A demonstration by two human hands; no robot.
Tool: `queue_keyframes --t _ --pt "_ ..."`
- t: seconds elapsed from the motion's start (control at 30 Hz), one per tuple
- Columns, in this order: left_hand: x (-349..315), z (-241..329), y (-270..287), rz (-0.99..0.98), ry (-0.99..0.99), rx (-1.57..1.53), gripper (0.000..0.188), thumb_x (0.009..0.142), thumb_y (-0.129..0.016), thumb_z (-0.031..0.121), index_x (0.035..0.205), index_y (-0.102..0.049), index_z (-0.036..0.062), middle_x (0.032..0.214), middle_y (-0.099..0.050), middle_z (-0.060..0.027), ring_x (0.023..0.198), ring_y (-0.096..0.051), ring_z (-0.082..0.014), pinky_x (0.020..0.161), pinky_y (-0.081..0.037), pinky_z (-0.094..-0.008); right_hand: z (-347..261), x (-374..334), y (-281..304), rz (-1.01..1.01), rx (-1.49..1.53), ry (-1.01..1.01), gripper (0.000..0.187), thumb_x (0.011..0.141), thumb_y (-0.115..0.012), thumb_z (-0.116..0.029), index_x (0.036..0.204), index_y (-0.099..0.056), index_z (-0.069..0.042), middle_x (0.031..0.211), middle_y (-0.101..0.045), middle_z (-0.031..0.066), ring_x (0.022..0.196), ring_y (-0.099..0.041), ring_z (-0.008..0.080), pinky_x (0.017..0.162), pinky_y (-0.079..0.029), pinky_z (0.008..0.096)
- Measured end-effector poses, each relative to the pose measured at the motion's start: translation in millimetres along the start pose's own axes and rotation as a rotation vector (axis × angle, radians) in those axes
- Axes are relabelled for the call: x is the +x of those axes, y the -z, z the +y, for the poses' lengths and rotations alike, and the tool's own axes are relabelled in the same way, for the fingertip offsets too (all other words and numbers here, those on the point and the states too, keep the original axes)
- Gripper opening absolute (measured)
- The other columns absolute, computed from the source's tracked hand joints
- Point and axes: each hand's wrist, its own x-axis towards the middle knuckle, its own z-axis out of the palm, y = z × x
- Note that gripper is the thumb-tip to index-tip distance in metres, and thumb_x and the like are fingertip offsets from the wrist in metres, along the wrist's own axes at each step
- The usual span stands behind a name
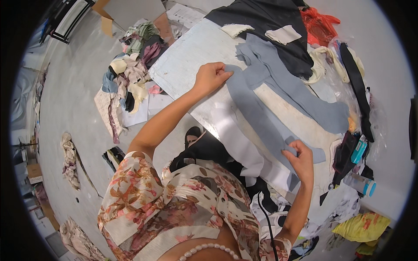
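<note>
A long strip of grey-blue fabric [254, 111] lies on the pale work table [187, 61]. My left hand [211, 77] pinches its far end between thumb and fingers. My right hand [300, 161] grips the near end at the table's front edge. A second, wider grey-blue piece [296, 93] lies beside the strip, partly over cream fabric [278, 104]. White paper or cloth [237, 139] lies under the strip's near half.
Black cloth [270, 26] with cream patches covers the table's far end. Red bag [320, 24], black strap [357, 82], a teal bottle [359, 150] and a blue-capped container [361, 183] crowd the right side. Fabric scraps [130, 74] are heaped on the floor to the left.
</note>
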Motion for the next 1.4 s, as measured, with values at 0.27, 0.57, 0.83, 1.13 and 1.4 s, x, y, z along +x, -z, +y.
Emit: queue_keyframes --t 0.27,0.57,0.83,1.13,1.4 --pt "11 4 -7 0.128 -0.113 0.448 0.029 0.078 -0.075 0.033 0.076 -0.062 0.006 0.057 -0.059 -0.0028 0.052 -0.055 -0.0212 0.052 -0.043 -0.0335 -1 19 4 0.028 -0.025 -0.016 0.018 0.074 -0.075 -0.005 0.081 -0.059 0.0 0.064 -0.054 -0.0014 0.06 -0.043 0.0066 0.054 -0.036 0.0243" --pt "-23 24 -6 -0.033 -0.603 0.731 0.044 0.091 -0.06 0.032 0.129 -0.056 0.0107 0.136 -0.049 -0.0108 0.126 -0.045 -0.0278 0.103 -0.035 -0.0441 3 29 8 0.027 -0.046 0.007 0.016 0.076 -0.072 -0.009 0.081 -0.059 -0.001 0.061 -0.05 -0.0009 0.058 -0.04 0.0075 0.053 -0.035 0.0258" --pt "-26 2 -10 -0.37 -0.681 0.823 0.057 0.099 -0.042 0.044 0.147 -0.038 0.0129 0.158 -0.024 -0.0092 0.146 -0.021 -0.0251 0.119 -0.011 -0.0505 17 35 9 0.06 -0.052 -0.003 0.018 0.077 -0.071 -0.012 0.081 -0.057 -0.001 0.06 -0.048 0.0028 0.058 -0.041 0.0114 0.055 -0.035 0.0285" --pt "-43 36 -33 -0.489 -0.801 0.842 0.064 0.096 -0.043 0.051 0.147 -0.038 0.0137 0.158 -0.022 -0.0102 0.147 -0.019 -0.027 0.12 -0.008 -0.0509 16 38 -3 0.097 -0.176 -0.04 0.02 0.076 -0.071 -0.016 0.082 -0.057 -0.003 0.063 -0.055 0.0101 0.058 -0.051 0.0236 0.058 -0.041 0.035" --pt "-35 39 -48 -0.709 -0.863 0.712 0.06 0.093 -0.052 0.045 0.142 -0.045 0.0103 0.155 -0.03 -0.0092 0.145 -0.023 -0.0235 0.12 -0.011 -0.0493 23 35 0 0.238 -0.327 0.014 0.024 0.076 -0.075 -0.02 0.088 -0.058 -0.007 0.07 -0.062 0.011 0.064 -0.06 0.0288 0.06 -0.045 0.0384"
